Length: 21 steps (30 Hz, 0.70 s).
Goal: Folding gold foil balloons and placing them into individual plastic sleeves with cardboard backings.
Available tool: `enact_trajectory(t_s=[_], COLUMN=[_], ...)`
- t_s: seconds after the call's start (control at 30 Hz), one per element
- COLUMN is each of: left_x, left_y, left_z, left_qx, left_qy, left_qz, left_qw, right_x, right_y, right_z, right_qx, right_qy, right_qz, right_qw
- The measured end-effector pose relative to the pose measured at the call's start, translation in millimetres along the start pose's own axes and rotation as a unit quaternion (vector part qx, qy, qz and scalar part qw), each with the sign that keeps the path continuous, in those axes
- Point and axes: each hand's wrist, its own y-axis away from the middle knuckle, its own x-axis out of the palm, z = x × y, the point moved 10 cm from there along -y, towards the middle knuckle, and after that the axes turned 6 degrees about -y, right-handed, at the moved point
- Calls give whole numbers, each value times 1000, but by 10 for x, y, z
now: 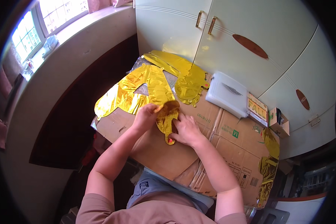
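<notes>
A flat, shiny gold foil balloon (132,87) with a bent, looped shape lies over the cardboard, and its near end is folded up between my hands. My left hand (145,117) is closed on the edge of that raised end. On its right side, my right hand (187,130) has its fingers curled against the foil, by a narrow tab with a small red mark. The fold partly hides the fingertips. Just beyond, more flat gold foil balloons (190,84) lie overlapping near the cabinet.
Flattened brown cardboard (227,149) covers the table. A translucent plastic case (227,95), a small booklet-like box (257,108) and an open carton (279,123) stand along the cabinet (250,22). More gold foil (267,175) lies at the right edge. A window sill (71,31) runs at upper left.
</notes>
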Motion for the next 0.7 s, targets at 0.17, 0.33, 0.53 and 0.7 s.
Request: enact_trajectory(t_s=[0.17,0.33,0.53,0.7], left_x=[-236,-467,-1656,-3669], left_y=[-342,-683,-1216,-1263], left_z=[178,266,173,440], left_qx=[-114,-126,-87,-11], left_qy=[250,319,332,374], left_qz=[-43,-44,-216,-431], left_qw=[961,938,914,821], right_x=[-26,-103,319,350], right_y=[-149,-759,-1022,-1068], right_z=[33,113,63,130], right_qx=[8,-43,-1,20], right_qy=[54,-1,41,45], right_qz=[35,-66,69,114], right_qw=[998,997,997,992])
